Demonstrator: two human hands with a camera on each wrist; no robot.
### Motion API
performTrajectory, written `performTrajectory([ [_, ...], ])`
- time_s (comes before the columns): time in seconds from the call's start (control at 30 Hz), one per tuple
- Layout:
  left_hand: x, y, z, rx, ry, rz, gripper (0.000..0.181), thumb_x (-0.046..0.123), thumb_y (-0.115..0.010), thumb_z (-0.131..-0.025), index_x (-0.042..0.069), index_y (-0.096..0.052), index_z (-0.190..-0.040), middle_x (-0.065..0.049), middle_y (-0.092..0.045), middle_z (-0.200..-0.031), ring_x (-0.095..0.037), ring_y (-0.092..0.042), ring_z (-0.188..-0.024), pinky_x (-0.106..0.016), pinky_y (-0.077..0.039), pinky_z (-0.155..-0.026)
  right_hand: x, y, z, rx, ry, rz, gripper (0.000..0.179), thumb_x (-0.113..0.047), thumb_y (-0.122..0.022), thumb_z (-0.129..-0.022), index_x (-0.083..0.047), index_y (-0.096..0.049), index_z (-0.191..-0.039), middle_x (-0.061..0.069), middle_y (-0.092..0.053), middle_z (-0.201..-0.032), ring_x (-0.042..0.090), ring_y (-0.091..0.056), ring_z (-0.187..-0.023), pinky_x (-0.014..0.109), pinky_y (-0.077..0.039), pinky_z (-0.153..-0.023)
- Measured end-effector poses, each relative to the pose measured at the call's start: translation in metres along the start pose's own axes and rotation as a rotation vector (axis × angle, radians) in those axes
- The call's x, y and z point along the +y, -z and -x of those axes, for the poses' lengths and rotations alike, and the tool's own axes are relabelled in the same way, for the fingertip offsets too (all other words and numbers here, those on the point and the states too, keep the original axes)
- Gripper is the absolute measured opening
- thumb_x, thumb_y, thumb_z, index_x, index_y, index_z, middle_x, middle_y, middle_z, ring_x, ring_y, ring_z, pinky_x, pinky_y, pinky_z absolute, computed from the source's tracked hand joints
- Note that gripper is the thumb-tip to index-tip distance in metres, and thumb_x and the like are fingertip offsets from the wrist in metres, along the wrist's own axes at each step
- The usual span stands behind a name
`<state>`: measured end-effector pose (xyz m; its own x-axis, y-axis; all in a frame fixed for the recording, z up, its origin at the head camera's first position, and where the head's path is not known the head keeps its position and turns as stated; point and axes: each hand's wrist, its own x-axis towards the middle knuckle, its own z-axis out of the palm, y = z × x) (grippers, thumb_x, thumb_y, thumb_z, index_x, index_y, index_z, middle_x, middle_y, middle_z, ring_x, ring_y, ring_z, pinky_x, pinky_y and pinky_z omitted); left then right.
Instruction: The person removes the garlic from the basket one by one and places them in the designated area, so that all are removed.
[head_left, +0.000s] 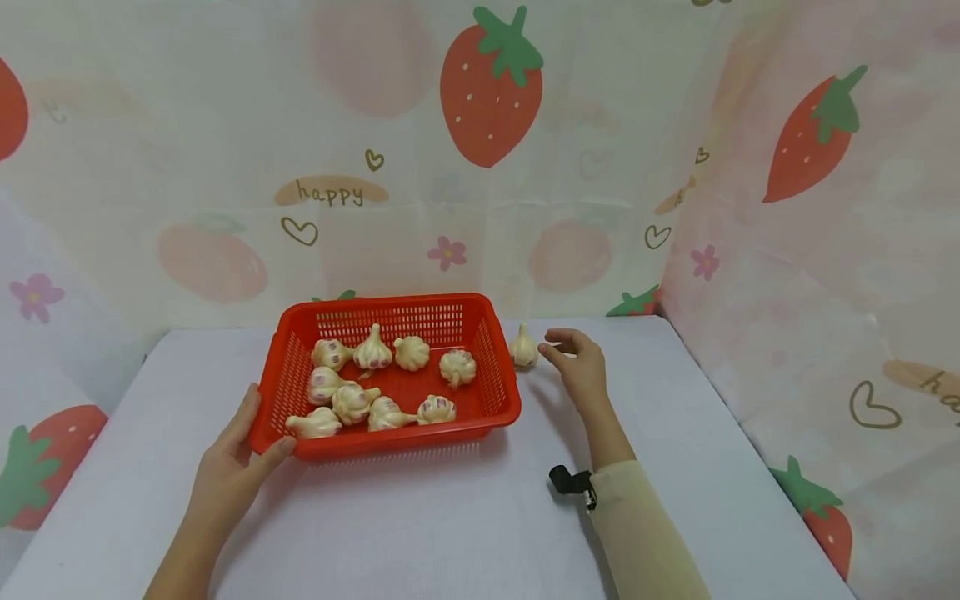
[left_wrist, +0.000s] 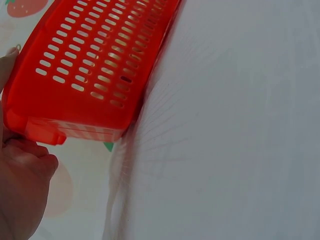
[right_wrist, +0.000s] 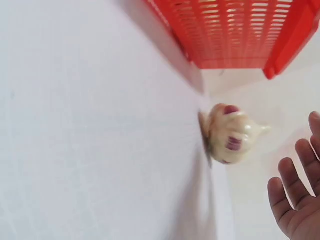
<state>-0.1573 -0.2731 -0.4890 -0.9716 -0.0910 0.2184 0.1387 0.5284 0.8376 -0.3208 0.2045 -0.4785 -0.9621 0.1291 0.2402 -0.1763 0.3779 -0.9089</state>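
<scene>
A red plastic basket (head_left: 498, 421) stands on the white table with several garlic bulbs, such as one bulb (head_left: 372, 350), lying inside it. My left hand (head_left: 228, 471) grips the basket's front left corner, its thumb over the rim. In the left wrist view, the fingers (left_wrist: 35, 150) curl beneath the rim. Outside the basket's right side, a single garlic bulb (head_left: 523, 348) sits upright on the table. Just right of it is my right hand (head_left: 581, 367). In the right wrist view, that hand's fingers (right_wrist: 295, 182) are apart from the bulb (right_wrist: 232, 134) and hold nothing.
A white cloth covers the table (head_left: 420, 525). Behind it and along both sides hangs a curtain (head_left: 600, 150) printed with strawberries. A small black device (head_left: 572, 481) is at the right wrist, by the sleeve (head_left: 637, 525).
</scene>
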Motion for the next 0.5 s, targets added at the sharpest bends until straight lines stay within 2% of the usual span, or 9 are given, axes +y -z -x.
performTrajectory([
  [0.17,0.001,0.000,0.000,0.003,0.004,-0.003,0.089,0.030,-0.073,-0.097,0.032,-0.013,-0.163,0.002,-0.015,-0.171,-0.015,-0.015,-0.158,0.002,-0.030,-0.099,-0.013,0.002,0.007,0.008,0.025,-0.027,0.033,-0.034,-0.080,-0.090,-0.016,-0.074,-0.117,0.003,-0.074,-0.115,0.022,-0.067,-0.102,0.034,-0.054,-0.081],
  [0.3,0.001,0.000,0.001,0.001,0.008,0.003,0.089,0.030,-0.072,-0.097,0.029,-0.013,-0.164,0.002,-0.015,-0.171,-0.015,-0.014,-0.158,0.002,-0.029,-0.099,-0.028,0.003,0.013,0.003,0.046,-0.051,0.032,-0.034,-0.081,-0.090,-0.017,-0.074,-0.116,0.003,-0.074,-0.115,0.021,-0.068,-0.100,0.031,-0.054,-0.078],
  [0.5,0.002,0.000,0.000,-0.001,-0.001,0.027,0.090,0.028,-0.073,-0.097,0.025,-0.014,-0.164,0.000,-0.015,-0.171,-0.012,-0.013,-0.158,0.003,-0.028,-0.101,-0.056,0.002,0.022,-0.024,0.124,-0.110,0.029,-0.025,-0.081,-0.090,-0.014,-0.074,-0.117,0.007,-0.074,-0.115,0.027,-0.068,-0.094,0.025,-0.054,-0.073],
])
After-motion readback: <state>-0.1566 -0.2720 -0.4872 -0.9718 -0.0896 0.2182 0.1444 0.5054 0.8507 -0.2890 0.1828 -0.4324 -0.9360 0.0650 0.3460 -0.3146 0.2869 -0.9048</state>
